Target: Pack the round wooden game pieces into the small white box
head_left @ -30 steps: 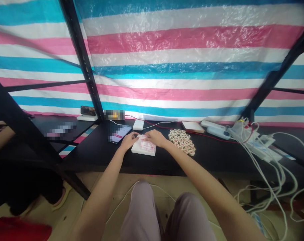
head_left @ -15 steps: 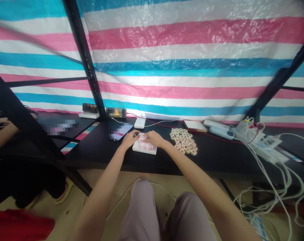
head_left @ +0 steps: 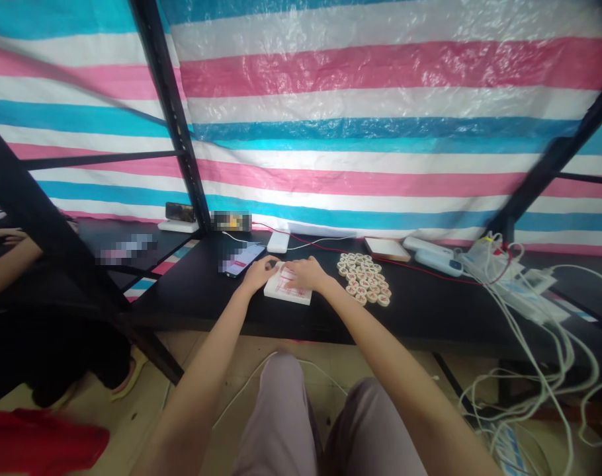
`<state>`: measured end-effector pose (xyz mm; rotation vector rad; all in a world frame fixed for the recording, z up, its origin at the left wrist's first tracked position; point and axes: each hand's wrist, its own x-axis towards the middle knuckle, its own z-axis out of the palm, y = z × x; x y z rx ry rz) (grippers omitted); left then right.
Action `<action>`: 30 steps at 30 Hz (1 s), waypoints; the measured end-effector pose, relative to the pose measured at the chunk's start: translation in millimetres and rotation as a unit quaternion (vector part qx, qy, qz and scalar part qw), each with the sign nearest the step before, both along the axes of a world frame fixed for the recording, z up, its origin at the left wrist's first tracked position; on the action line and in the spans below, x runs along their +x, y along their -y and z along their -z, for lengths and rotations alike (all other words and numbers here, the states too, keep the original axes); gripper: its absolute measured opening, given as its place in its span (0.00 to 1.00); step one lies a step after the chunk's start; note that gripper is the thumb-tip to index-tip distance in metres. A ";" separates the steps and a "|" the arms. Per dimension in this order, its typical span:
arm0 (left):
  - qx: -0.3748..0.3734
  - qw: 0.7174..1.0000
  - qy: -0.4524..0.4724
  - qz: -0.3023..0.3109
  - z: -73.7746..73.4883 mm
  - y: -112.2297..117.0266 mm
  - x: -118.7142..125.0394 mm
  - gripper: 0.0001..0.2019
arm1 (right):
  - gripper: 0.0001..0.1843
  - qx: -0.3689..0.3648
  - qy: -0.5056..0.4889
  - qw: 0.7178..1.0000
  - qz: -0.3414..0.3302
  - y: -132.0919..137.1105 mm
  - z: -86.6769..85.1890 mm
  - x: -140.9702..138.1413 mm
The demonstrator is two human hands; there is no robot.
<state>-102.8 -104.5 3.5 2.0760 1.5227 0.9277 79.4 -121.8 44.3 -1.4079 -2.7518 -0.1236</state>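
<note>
A shallow white box [head_left: 294,297] lies on the black table in front of me. On top of it sits a folded white sheet with red lines [head_left: 284,280], probably a game board; part of it is under my fingers. My left hand [head_left: 258,274] curls round the box's left side, thumb and fingers at its upper left corner. My right hand [head_left: 303,274] rests over the sheet from the right, fingers stretched out and pressing on it. To the right, several round xiangqi pieces [head_left: 363,277] with red and dark characters lie grouped together.
A phone [head_left: 241,260] lies left of the box, and a white power bank [head_left: 278,242] behind it. Farther right are a white tray-like lid [head_left: 387,249], white devices [head_left: 437,260] and tangled cables [head_left: 534,330]. Another person's arm [head_left: 13,264] shows at left, past a black post [head_left: 57,244].
My right hand's fingers have flattened and spread farther over the red-lined sheet. My left hand stays at the box's left side. The view has shifted slightly.
</note>
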 end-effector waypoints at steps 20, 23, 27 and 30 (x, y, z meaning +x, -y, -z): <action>0.009 1.000 0.008 0.006 0.1 0.8 -1.1 0.15 | 0.19 0.038 0.006 0.999 -0.014 23.5 5.1 9.6; 0.010 1.000 0.014 0.009 0.0 1.0 -1.3 0.15 | 0.20 0.006 -0.009 1.000 -0.010 23.3 6.7 12.3; 0.018 1.000 0.008 0.015 -1.3 0.4 -0.7 0.15 | 0.23 -0.035 -0.011 0.999 -0.006 20.2 3.0 10.8; 0.017 1.000 -0.009 0.003 -3.4 0.5 0.5 0.15 | 0.26 -0.039 -0.028 0.999 -0.015 21.3 -5.3 16.7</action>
